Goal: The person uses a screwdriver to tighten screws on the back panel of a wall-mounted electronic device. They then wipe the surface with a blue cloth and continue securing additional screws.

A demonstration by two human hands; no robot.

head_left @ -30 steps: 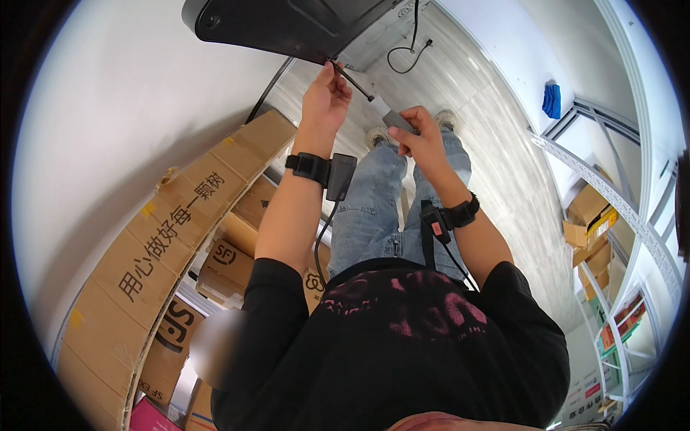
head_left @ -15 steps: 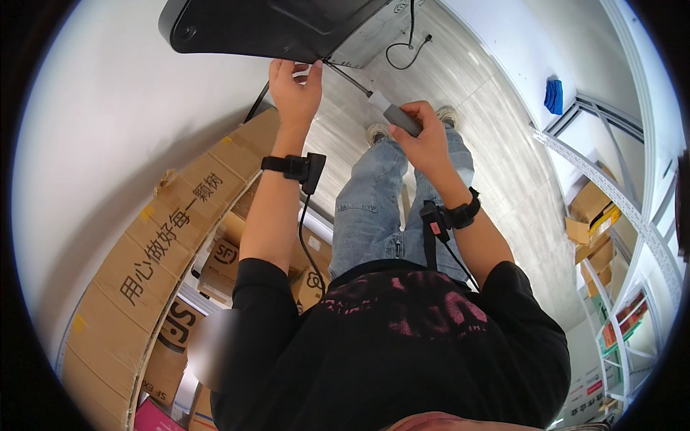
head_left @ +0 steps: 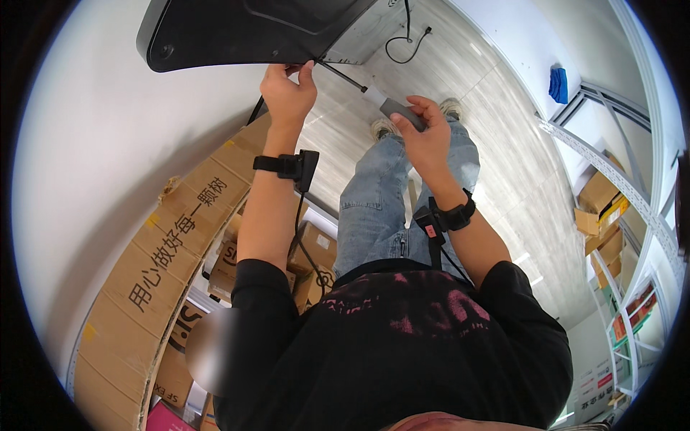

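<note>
A screwdriver (head_left: 345,75) with a long dark shaft and a grey handle slants from the lower edge of a black panel (head_left: 237,32) down to the right. My right hand (head_left: 431,136) is closed around the end of its handle, thumb on one side and fingers on the other. At the panel's lower edge, my left hand (head_left: 287,95) is curled, its thumb tip beside the screwdriver's tip. Whatever the left fingertips pinch is hidden behind them and the edge. Both wrists carry black straps with small devices.
A long cardboard piece (head_left: 180,237) runs along the left wall, with several cardboard boxes (head_left: 316,248) beside it. A black cable (head_left: 410,54) lies on the floor ahead. White metal shelving (head_left: 611,161) with boxes stands at right, near a blue item (head_left: 558,86).
The black panel and my left hand sit slightly farther left in view. My right hand has shifted a little to the right, and its fingers have extended somewhat on the screwdriver handle.
</note>
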